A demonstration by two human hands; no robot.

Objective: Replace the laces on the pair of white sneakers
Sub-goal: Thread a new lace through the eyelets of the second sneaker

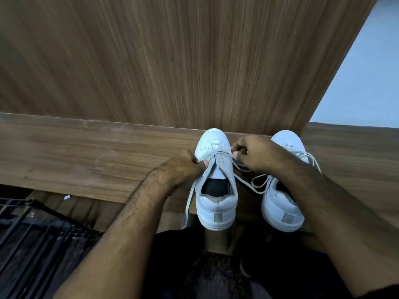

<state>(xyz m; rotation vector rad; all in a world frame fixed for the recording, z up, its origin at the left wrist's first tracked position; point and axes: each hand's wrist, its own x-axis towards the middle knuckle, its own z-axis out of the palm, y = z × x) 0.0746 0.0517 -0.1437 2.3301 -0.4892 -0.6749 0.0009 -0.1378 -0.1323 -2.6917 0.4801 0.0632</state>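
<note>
Two white sneakers sit side by side on the wooden desk [86,152], toes toward the wood panel [172,61] at the back, heels hanging over the near edge. Left sneaker [216,190] is the one being worked on. Left hand [183,167] is at its left side by the eyelets, fingers curled and pinching the lace [190,197]; that strand trails down the shoe's left side past the desk edge. Right hand [257,154] is just right of the toe area, fingers curled tight on the other strand, which runs from the upper eyelets across the gap between the shoes. Loose lace loops lie between the two shoes. Right sneaker [282,203] is partly hidden under the right forearm, its lace [311,158] loose over the tongue. Dark wire rack [32,234] at lower left, below the desk. Pale wall [367,83] at upper right.
</note>
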